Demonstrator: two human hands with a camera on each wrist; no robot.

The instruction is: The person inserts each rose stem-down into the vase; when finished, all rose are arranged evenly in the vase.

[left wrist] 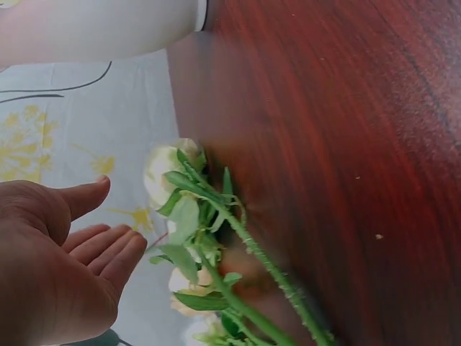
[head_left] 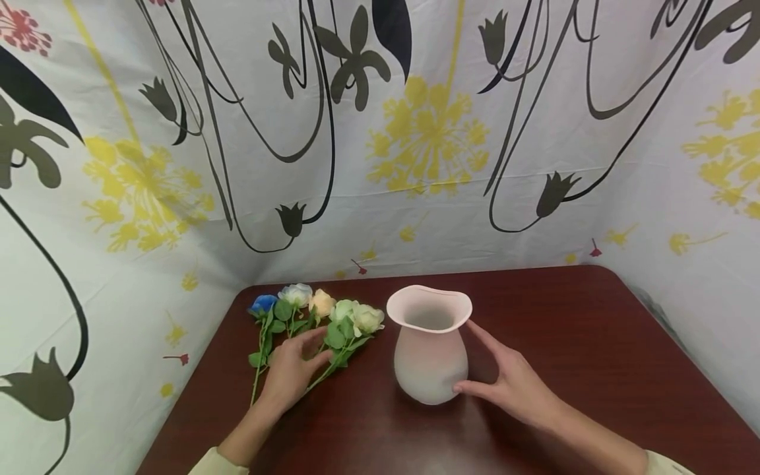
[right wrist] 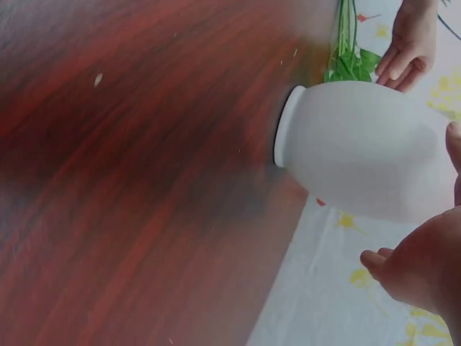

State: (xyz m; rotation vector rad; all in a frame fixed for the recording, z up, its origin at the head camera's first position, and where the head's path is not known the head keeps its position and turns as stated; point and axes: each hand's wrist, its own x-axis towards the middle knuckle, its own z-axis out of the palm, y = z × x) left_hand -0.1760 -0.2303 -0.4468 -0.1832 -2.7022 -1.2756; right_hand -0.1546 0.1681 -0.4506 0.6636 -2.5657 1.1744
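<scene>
A pale vase (head_left: 430,369) with a wavy flared rim stands upright on the table. My right hand (head_left: 516,386) is at its right side, thumb and fingers spread; thumb and fingertips lie at the vase's edge, and firm contact cannot be told. To the left lie several artificial roses: a blue rose (head_left: 263,304), a whitish rose (head_left: 295,295), a peach rose (head_left: 322,303) and a cream rose (head_left: 367,318), with green stems and leaves. Over their stems hovers my left hand (head_left: 291,369), fingers loosely extended; in the left wrist view it holds nothing, with thorny stems (left wrist: 270,270) beside it.
The dark red-brown table (head_left: 570,343) has a glossy wood grain and rounded far corners. Behind and at both sides hangs a white cloth (head_left: 427,231) printed with flowers, close to the table's edges.
</scene>
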